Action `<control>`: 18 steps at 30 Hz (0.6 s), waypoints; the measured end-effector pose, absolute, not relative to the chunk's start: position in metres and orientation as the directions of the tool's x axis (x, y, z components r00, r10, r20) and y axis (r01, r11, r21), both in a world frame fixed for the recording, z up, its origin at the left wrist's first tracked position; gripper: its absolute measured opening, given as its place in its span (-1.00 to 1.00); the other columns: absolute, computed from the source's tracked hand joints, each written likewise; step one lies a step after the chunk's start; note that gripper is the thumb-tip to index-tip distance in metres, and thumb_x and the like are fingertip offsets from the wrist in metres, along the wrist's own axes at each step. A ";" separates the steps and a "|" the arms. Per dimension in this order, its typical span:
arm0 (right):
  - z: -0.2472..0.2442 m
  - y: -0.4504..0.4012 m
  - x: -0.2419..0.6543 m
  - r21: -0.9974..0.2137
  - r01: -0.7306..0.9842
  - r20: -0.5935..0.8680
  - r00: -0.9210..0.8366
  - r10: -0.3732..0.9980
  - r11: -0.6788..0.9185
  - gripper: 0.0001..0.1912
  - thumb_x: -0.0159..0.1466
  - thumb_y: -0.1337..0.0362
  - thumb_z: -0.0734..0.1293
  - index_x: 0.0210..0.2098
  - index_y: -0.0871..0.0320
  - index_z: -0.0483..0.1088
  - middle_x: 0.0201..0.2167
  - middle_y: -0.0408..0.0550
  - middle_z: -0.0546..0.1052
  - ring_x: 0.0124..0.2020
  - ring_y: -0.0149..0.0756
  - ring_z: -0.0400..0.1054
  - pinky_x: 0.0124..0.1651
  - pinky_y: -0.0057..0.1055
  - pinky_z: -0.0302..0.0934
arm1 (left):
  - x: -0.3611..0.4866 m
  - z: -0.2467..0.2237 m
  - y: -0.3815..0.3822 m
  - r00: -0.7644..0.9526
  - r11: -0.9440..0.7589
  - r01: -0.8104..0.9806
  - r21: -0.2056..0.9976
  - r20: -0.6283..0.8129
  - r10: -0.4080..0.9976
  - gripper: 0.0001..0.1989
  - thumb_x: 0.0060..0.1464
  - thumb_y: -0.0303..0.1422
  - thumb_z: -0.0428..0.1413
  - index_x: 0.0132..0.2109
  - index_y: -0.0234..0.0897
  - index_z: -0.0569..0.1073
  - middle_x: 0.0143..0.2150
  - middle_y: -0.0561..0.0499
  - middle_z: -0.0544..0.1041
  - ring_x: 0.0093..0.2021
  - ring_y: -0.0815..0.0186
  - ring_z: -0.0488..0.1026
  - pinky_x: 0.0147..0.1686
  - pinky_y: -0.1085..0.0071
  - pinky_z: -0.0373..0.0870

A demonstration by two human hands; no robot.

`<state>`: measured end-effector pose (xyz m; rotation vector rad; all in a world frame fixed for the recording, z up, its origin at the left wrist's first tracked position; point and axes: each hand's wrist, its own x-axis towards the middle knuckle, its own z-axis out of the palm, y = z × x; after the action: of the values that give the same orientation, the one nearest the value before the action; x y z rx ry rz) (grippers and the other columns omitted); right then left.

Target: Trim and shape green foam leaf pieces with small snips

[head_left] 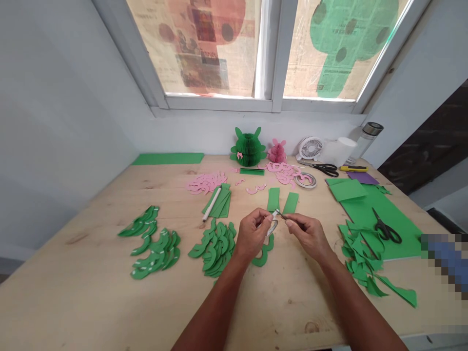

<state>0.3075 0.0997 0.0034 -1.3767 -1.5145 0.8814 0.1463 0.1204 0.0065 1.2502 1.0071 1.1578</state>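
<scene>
My left hand [253, 233] is closed on a roll of white tape [271, 228], its short free end sticking up near the fingertips. Close beside it, my right hand [307, 233] pinches something small, thin and dark [282, 215] that meets the end of the tape; its kind is too small to tell. Below the hands lies a curved green paper piece [260, 258], partly hidden by the left hand. Just beyond the fingers are two green paper rectangles [273, 199]. Left of my left wrist is a pile of wavy green paper cutouts [215, 248].
More green cutouts with white strips [157, 256] lie left. A white pen [212, 204] rests on green paper. Pink cutouts [206, 183], a green honeycomb paper figure [248, 150] and a small fan [310, 147] are behind. Black scissors [386, 230] and green scraps [361, 256] are right.
</scene>
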 end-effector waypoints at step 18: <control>0.005 0.100 0.310 -0.911 0.377 0.189 0.021 0.982 0.167 -0.62 0.16 0.08 0.28 -0.20 0.25 0.47 -0.39 -0.01 0.51 -0.43 -0.32 0.31 -0.41 -0.45 0.22 | 0.147 0.004 0.120 0.118 -0.040 -0.097 0.994 0.051 0.992 -0.79 -0.03 -0.23 0.10 -0.42 -0.31 0.35 -0.67 0.18 0.21 -0.65 0.51 0.10 -0.63 0.55 0.05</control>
<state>0.3101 0.1004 0.0045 -1.3640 -1.5188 0.8235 0.1470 0.1199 0.0036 1.2272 1.0291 1.1959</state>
